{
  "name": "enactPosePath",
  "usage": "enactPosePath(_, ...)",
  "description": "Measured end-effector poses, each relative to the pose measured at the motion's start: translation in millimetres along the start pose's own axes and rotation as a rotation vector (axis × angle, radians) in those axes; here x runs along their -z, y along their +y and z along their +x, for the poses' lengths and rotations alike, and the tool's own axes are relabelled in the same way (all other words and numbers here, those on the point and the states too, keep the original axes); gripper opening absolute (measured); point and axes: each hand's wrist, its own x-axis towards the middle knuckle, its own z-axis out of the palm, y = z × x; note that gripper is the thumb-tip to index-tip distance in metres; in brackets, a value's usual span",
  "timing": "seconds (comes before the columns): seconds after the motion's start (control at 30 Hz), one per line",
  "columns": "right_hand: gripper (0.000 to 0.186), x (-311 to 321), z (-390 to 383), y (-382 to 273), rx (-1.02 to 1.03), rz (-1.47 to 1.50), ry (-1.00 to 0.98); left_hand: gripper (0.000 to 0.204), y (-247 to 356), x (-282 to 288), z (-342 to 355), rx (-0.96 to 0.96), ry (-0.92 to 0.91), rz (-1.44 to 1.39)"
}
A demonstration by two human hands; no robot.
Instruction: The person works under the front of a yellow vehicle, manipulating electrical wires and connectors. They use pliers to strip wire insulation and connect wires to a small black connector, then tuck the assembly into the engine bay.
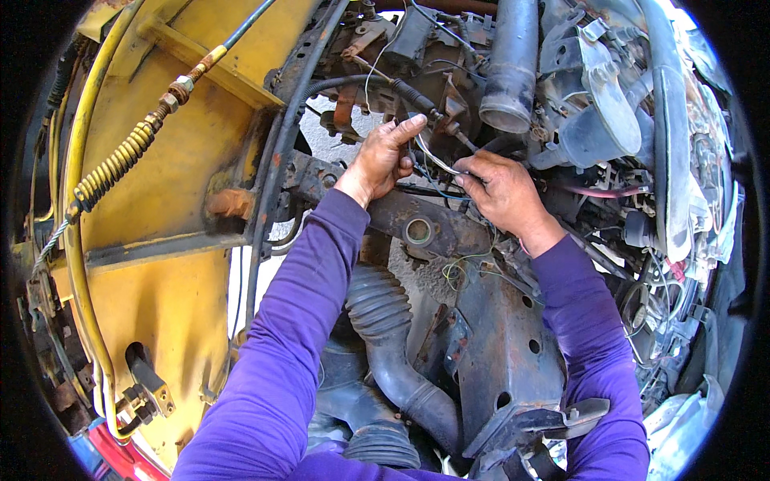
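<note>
My right hand (507, 192) pinches thin pale wires (435, 159) between thumb and fingers. The wires bend up toward the gap between my hands. My left hand (378, 159) is beside them, its thumb stretched out and its other fingers curled in. Whatever those fingers hold, if anything, is hidden. Just above both hands a dark cable with a ribbed rubber sleeve (413, 96) slants down to a metal rod end. A thin blue wire (437, 191) passes between my hands. Below them lies a rusty metal crossbeam (385, 215) with a round hole.
A yellow metal panel (160, 184) with a spring-wrapped cable (120, 160) is at left. A wide dark pipe (511, 72) hangs above my right hand. A ribbed black hose (381, 309) runs between my forearms. Loose yellow-green wire (453, 272) curls by a grey bracket (513, 345).
</note>
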Motion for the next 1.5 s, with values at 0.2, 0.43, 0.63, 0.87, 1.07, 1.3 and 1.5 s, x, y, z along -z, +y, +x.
enactPosePath(0.2,0.017,-1,2,8,-0.054,0.078,0.053,0.042,-6,0,-6,-0.089,0.001,-0.047)
enactPosePath(0.43,0.023,-5,1,12,-0.066,0.133,0.095,0.041,-2,-1,-12,-0.131,-0.073,-0.046)
enactPosePath(0.63,0.022,-5,0,16,-0.062,0.004,0.114,0.034,-7,5,-16,-0.249,-0.162,-0.009)
enactPosePath(0.87,0.013,-7,0,-2,0.007,-0.207,0.139,0.035,-14,1,-18,-0.344,-0.075,0.192)
enactPosePath(1.07,0.009,-7,-1,-2,0.106,-0.357,0.157,0.045,-27,-7,-28,-0.515,-0.046,0.225)
enactPosePath(1.3,0.008,-3,-1,-7,0.188,-0.469,0.139,0.048,-31,-10,-34,-0.525,0.041,0.389)
enactPosePath(1.5,0.021,-8,-2,-8,0.156,-0.354,0.19,0.047,-36,-9,-31,-0.549,0.024,0.315)
